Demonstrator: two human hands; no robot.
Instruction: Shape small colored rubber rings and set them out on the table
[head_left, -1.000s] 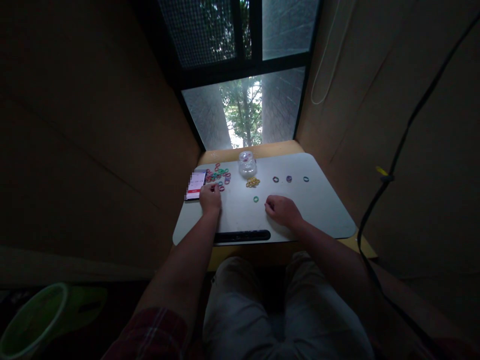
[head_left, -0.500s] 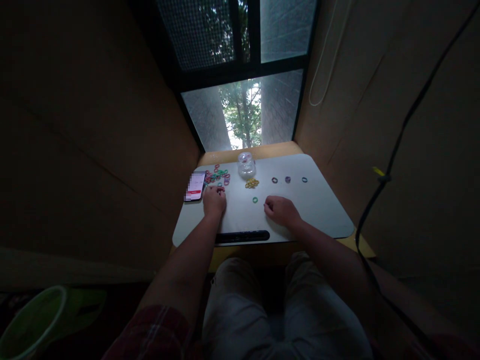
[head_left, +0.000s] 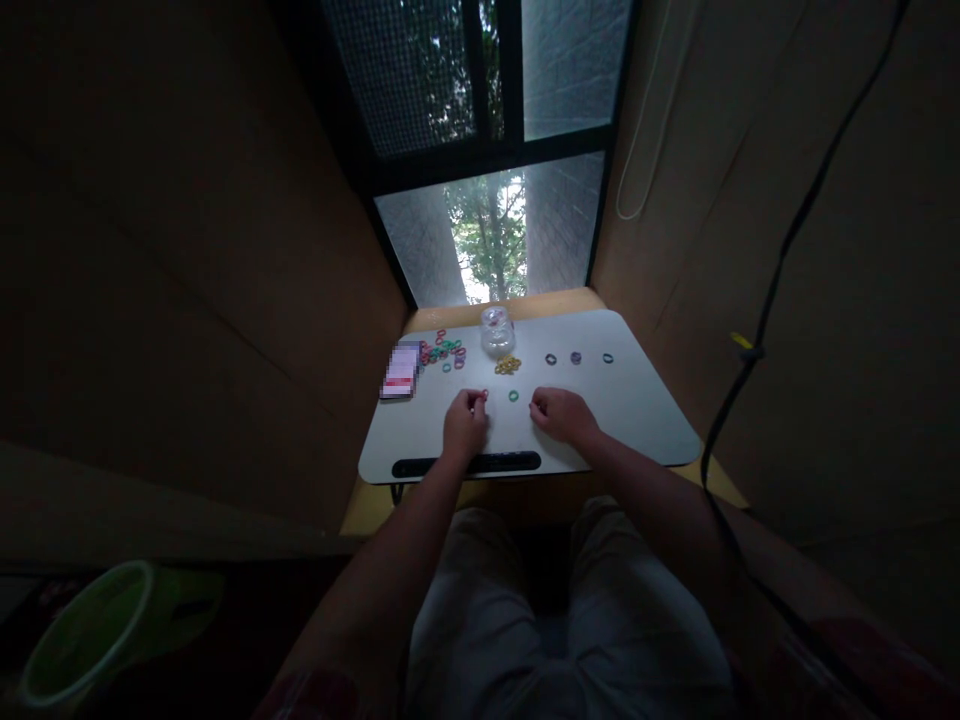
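A small red ring [head_left: 484, 394] sits at the fingertips of the left hand [head_left: 464, 425], pinched there as far as the dim light allows, just above the white tray [head_left: 637, 410]. That hand is curled, knuckles up, near the tray's front edge. A green ring [head_left: 514, 396] lies flat on the tray just right of the red ring, between the two hands. The right hand [head_left: 562, 415] rests on the tray as a loose fist just right of the green ring; whether it holds anything cannot be told.

Behind the green ring lies a small heap of yellow rings [head_left: 508, 365], and behind that stands a clear jar [head_left: 496, 331]. Right of the jar, three single rings [head_left: 576, 357] lie in a row, well apart from one another. Left of the jar is a scattered heap of mixed rings [head_left: 442, 351], red, green and blue, and left of that heap a phone [head_left: 400, 371] with a lit screen.

The tray has rounded corners and a dark slot [head_left: 466, 464] along its front edge; it rests on a yellow table [head_left: 375, 505]. Beyond the jar is a window [head_left: 491, 235] with trees outside. Brown walls close in on both sides. A black cable [head_left: 780, 270] hangs at the right wall, and a green bowl [head_left: 90, 635] sits low at the left.
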